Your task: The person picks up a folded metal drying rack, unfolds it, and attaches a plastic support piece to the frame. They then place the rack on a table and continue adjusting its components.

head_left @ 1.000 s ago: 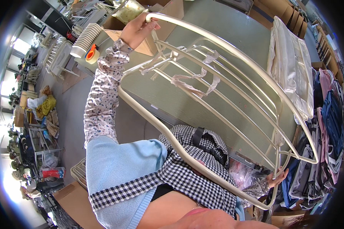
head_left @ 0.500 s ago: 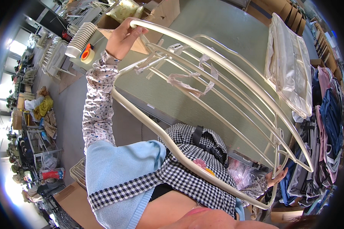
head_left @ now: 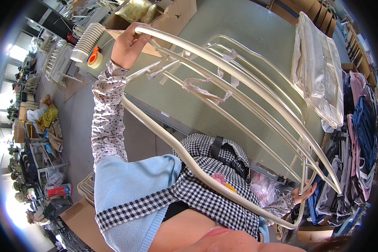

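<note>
A large cream-coloured metal tube frame (head_left: 222,80), made of several long curved bars joined side by side, is being held up over a green table (head_left: 248,25) in the head view. The upper end of the frame is being gripped by the left hand (head_left: 128,44), whose fingers are being wrapped closed around the outermost curved tube. The left forearm is being covered by a floral-print sleeve (head_left: 107,113). The lower end of the frame is being supported by the right hand (head_left: 302,194), whose fingers are being spread open against a thin upright bar; whether this bar is being clasped cannot be told. Scraps of pale wrapping (head_left: 201,89) are hanging from the middle bars. A roll of tape on an orange dispenser (head_left: 94,57) is lying on the table corner just beside the left hand, next to a ribbed white stack (head_left: 87,40). A folded white bag (head_left: 319,71) is resting on the far side of the table. Garments (head_left: 361,130) are hanging at the right edge. A checked apron (head_left: 214,193) is being worn over a light blue top (head_left: 126,185).
</note>
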{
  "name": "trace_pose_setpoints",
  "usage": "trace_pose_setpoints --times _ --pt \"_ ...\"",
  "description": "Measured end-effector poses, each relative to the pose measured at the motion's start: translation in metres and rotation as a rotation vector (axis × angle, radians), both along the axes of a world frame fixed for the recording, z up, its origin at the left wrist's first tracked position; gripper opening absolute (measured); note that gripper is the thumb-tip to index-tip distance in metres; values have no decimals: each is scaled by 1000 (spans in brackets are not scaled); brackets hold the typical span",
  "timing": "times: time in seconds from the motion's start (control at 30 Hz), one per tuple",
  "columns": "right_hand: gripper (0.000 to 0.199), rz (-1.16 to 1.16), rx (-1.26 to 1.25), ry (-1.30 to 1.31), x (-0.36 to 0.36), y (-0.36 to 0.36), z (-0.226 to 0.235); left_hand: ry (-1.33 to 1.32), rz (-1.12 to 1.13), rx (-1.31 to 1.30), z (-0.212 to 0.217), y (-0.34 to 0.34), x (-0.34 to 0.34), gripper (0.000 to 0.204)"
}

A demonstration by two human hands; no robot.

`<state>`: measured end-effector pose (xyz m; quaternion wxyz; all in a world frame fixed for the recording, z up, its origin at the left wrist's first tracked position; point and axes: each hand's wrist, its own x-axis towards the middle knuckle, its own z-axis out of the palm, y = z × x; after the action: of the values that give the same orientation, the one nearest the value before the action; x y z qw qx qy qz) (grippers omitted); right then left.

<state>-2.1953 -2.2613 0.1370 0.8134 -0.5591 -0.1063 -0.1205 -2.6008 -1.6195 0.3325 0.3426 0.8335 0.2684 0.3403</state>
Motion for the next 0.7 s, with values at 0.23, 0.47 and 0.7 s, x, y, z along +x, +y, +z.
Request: trace_pose_setpoints --times 0.23,0.47,0.7 --pt "49 -77 -197 -153 9 3 -7 -40 238 368 15 -26 2 28" --pt "50 -47 -28 83 18 -12 -1 -140 -614 568 83 -177 23 13" --pt "51 106 -50 16 37 -43 -19 -493 -786 497 71 -236 67 13"
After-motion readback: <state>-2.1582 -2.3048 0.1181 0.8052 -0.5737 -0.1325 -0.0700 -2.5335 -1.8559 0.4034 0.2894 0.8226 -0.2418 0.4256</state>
